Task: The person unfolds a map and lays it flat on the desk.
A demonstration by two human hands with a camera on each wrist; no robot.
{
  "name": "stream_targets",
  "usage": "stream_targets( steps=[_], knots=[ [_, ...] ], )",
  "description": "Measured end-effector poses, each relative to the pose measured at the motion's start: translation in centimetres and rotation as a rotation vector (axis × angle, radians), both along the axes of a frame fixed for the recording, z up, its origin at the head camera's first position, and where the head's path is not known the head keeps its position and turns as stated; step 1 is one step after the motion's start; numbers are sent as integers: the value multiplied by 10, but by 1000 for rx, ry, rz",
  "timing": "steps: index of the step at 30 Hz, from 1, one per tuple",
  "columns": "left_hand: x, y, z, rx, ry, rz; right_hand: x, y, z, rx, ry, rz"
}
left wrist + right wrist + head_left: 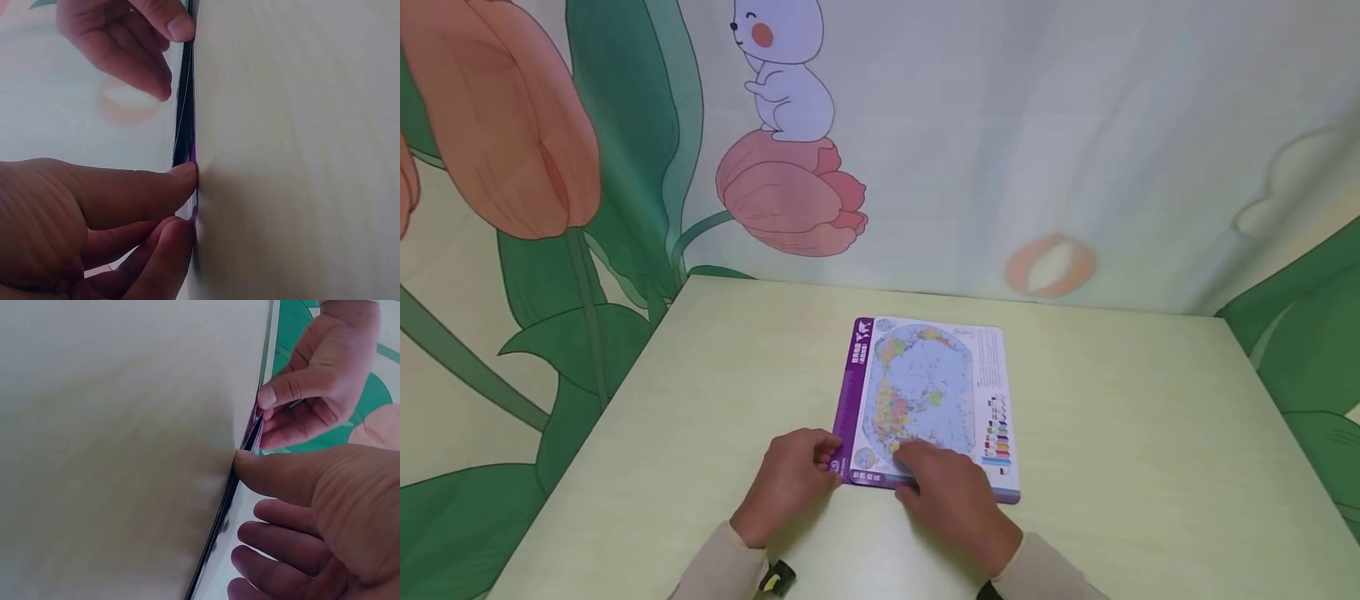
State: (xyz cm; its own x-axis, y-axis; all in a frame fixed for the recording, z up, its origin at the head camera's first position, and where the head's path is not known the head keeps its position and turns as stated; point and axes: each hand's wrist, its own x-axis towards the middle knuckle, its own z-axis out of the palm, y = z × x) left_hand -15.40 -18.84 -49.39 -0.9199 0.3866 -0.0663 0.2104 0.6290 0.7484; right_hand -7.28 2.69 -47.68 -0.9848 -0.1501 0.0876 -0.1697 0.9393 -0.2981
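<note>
A purple-edged world map board (pixel 992 358) lies flat on the pale table, its coloured continents facing up. At its near left corner, my left hand (pixel 793 479) pinches the purple edge between thumb and fingers. My right hand (pixel 951 496) rests over the near edge, fingers extended on the map and thumb by the rim. Side-on in the right wrist view, the board's dark edge (pixel 215 531) splits into thin layers close to the left hand (pixel 319 387). The right hand's fingers there are spread and nearly straight, the thumb touching that edge.
The wooden-looking table (pixel 1150 433) reaches back to a curtain (pixel 940 167) printed with tulips and a white cartoon animal. A small black and yellow item (pixel 777 577) sits at the left wrist by the cuff.
</note>
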Motion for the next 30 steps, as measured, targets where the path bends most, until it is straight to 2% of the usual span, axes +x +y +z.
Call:
stream_targets(
  steps=[12,17,25,30],
  knots=[
    [-4,-1,-1,-4,-46,-20,-9,-16,-1,106,41,130],
    [-5,-2,1,18,-83,-26,-10,-15,-4,136,34,150],
    [-8,-2,2,-1,-93,-46,-9,-15,-1,161,-10,154],
    [-8,-1,3,-20,-99,-53,-7,-14,0,228,28,188]
  ],
)
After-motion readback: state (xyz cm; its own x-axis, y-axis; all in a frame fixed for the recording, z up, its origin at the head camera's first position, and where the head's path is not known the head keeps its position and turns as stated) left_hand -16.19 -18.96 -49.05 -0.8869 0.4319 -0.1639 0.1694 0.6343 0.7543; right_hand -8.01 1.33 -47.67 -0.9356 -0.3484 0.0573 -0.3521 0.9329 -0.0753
